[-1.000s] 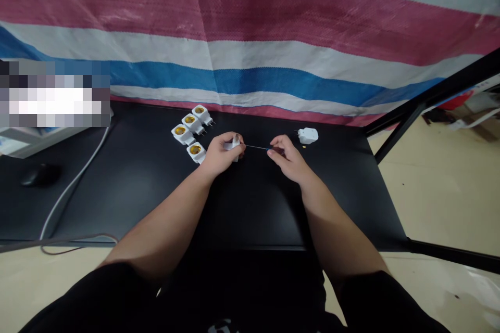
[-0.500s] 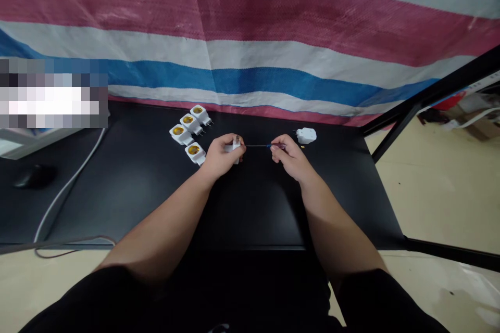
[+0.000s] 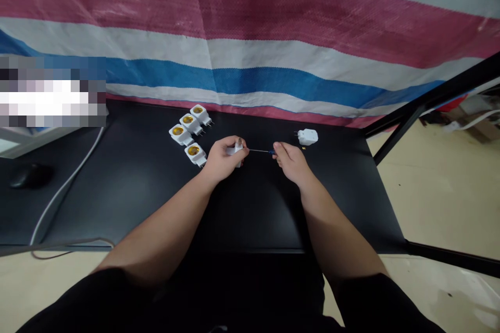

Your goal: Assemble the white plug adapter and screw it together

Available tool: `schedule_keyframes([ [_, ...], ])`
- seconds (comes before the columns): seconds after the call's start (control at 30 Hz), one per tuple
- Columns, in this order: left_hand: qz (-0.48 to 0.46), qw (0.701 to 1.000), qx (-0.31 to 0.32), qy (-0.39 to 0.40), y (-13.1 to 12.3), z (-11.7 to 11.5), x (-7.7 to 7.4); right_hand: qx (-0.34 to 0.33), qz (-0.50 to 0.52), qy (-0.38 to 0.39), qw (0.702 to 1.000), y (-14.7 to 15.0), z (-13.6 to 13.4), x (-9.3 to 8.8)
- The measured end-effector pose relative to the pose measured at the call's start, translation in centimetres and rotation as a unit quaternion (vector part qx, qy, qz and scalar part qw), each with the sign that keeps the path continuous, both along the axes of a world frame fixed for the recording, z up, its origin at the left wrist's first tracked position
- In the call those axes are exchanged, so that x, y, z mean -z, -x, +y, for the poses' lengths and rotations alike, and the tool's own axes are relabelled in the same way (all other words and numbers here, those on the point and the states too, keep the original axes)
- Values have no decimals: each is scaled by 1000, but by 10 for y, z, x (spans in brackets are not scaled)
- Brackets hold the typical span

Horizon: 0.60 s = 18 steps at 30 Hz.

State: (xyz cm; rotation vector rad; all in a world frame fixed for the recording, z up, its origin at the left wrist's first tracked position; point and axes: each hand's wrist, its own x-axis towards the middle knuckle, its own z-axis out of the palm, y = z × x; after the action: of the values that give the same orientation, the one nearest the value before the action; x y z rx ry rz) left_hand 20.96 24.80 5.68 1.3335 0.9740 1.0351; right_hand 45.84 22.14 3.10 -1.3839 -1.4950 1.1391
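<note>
My left hand [image 3: 222, 158] is shut on a white plug-in lamp socket adapter [image 3: 236, 152], much of which its fingers hide. My right hand [image 3: 291, 162] pinches a small blue-handled screwdriver [image 3: 261, 151], whose thin steel shaft points left at the adapter. Whether the tip touches it, I cannot tell. Several matching sockets with brass-yellow centres [image 3: 188, 120] lie just beyond my left hand, and the closest one [image 3: 194, 152] almost touches it. Beyond my right hand are a white socket body [image 3: 308, 137] and a tiny brass screw [image 3: 303, 149].
All this sits on a black desk [image 3: 250, 208]. A black computer mouse [image 3: 31, 176] and a white cable [image 3: 66, 187] lie at the left. A striped tarp [image 3: 250, 57] hangs behind the desk, and a black metal frame [image 3: 406, 114] runs along the right.
Both hands have dropped slightly toward me, and the screwdriver has shifted with my right hand. The shaft still points at the white adapter. The items on the desk have not visibly moved.
</note>
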Motion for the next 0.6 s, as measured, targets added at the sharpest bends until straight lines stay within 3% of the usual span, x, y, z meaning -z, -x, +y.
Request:
schedule_keyframes([
  [0.2,-32,999,-31,22,1,2,1,-21,32,-45,998,5,-4,-6],
  [0.37,-6,1000,-8,15,0,1,1,6,-15,-10,1000,0,-2,-5],
  [0.6,-16,1000,-11,12,1,2,-1,-12,21,-60,998,1,-4,-6],
])
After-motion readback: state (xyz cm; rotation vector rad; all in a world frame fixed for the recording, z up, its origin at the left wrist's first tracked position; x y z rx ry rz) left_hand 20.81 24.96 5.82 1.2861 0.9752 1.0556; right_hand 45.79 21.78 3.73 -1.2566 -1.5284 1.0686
